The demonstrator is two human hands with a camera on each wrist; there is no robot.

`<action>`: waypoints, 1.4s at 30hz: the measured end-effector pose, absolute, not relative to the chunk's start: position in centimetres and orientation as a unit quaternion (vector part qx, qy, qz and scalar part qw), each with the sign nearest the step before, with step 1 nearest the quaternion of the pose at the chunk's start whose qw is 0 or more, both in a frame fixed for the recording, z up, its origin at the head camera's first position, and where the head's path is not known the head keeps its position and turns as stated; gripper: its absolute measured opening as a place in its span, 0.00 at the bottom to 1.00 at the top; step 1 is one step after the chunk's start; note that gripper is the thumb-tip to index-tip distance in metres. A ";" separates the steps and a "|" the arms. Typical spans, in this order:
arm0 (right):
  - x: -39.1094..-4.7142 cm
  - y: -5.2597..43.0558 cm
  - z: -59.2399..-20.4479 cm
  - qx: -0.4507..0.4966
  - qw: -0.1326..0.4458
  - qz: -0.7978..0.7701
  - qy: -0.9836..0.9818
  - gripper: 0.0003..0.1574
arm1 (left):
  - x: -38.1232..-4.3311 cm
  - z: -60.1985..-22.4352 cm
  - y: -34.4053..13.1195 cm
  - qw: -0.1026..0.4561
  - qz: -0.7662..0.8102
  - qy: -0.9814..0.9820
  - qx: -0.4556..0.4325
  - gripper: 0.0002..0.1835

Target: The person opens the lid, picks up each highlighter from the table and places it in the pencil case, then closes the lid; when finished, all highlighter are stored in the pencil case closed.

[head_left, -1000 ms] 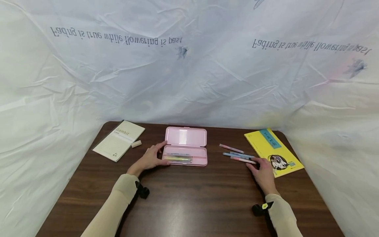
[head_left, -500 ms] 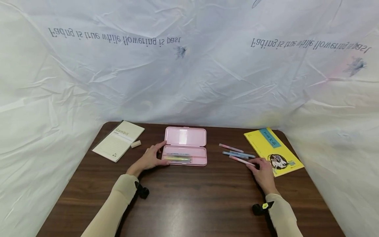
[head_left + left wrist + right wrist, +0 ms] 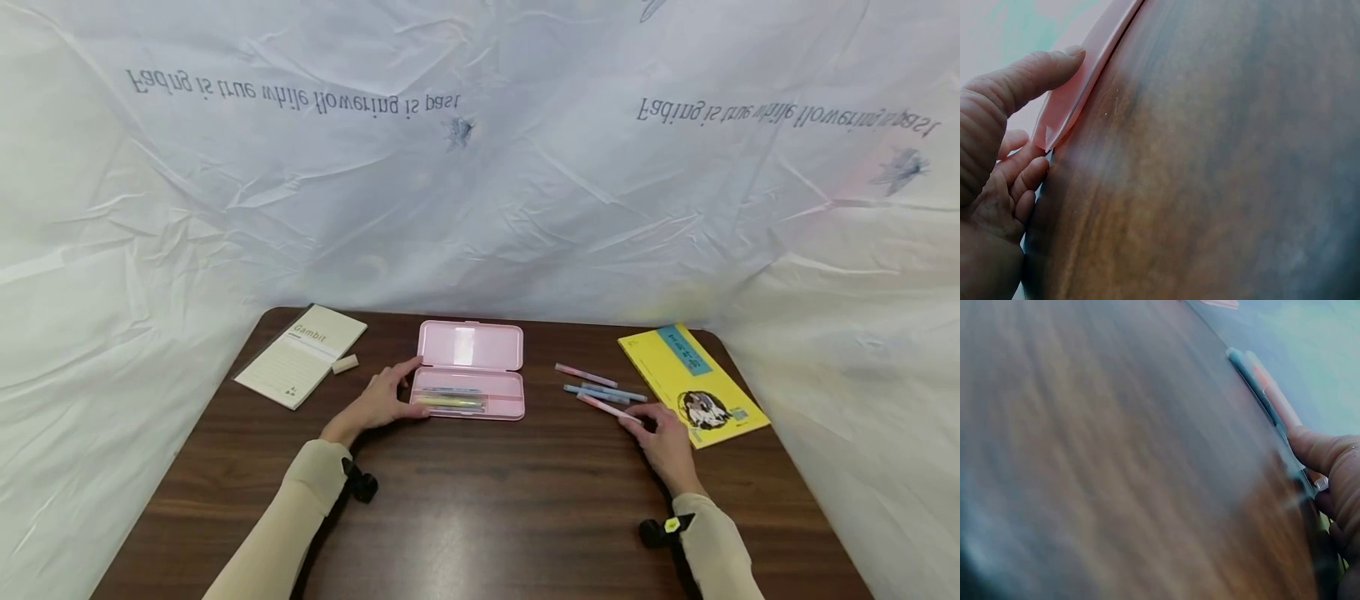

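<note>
Head view: on the brown desk (image 3: 480,517), a pink pencil case (image 3: 504,383) lies open near the far edge, left of that edge's middle, its lid (image 3: 495,347) folded toward the edge. Slim items (image 3: 450,402), one of them yellowish, lie in the tray. The left hand (image 3: 378,402) holds the tray's left end, its grip spread between thumb and index finger. Toward the right edge, the right hand (image 3: 667,437) has a narrow grip, pinching the near end of a pink-and-white pen (image 3: 598,404). Two blue pens (image 3: 592,394) and a pinkish-purple pen (image 3: 587,376) lie just beyond it. A yellow book (image 3: 686,383) lies by the far right corner; a pale notebook (image 3: 303,354) and a small cream block (image 3: 345,364) lie toward the far left corner.

Left wrist view: the thumb lies on the case's rim, with bent fingers at its corner.

Right wrist view: the pink-and-white pen projects past the thumb, beside a bluish pen.
</note>
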State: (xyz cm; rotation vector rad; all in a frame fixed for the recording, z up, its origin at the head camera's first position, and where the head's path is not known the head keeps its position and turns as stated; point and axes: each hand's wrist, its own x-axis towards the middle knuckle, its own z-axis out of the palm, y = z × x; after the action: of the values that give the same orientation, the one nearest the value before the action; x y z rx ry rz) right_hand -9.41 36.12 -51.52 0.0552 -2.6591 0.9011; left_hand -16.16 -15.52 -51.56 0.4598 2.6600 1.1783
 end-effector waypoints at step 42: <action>-17.5 14.9 -50.0 0.215 0.092 0.328 -0.915 0.12 | -16.3 -51.7 -15.4 0.084 0.405 0.897 0.159 0.58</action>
State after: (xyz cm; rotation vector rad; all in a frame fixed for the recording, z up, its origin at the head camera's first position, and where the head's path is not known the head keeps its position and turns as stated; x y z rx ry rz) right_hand -17.49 14.94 -50.01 0.6389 -2.7186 0.9743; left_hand -16.26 -15.38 -51.72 0.4747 2.6756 1.2071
